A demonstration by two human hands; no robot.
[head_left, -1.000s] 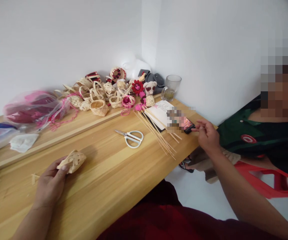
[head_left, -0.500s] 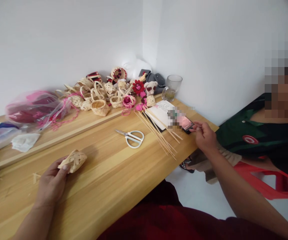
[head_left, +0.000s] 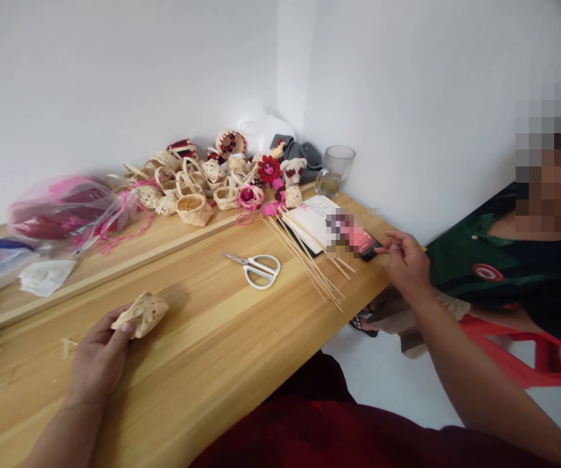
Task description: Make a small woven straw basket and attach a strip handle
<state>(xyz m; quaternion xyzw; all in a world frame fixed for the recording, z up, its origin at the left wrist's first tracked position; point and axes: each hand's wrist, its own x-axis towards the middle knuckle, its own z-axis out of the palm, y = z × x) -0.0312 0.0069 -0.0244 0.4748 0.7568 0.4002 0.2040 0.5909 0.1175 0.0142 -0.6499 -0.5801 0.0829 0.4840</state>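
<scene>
left hand (head_left: 99, 354): thumb and fingers pinching small woven piece (head_left: 146, 312), over left part of counter (head_left: 187, 364). right hand (head_left: 409, 265): fingers bent at near end of phone (head_left: 370, 249), can't tell if pressed together or touching it. scissors (head_left: 246, 262) lie between hands, thin strips (head_left: 311, 268) right of them, partly over notebook (head_left: 318, 218); woven baskets (head_left: 195, 211) piled behind.
</scene>
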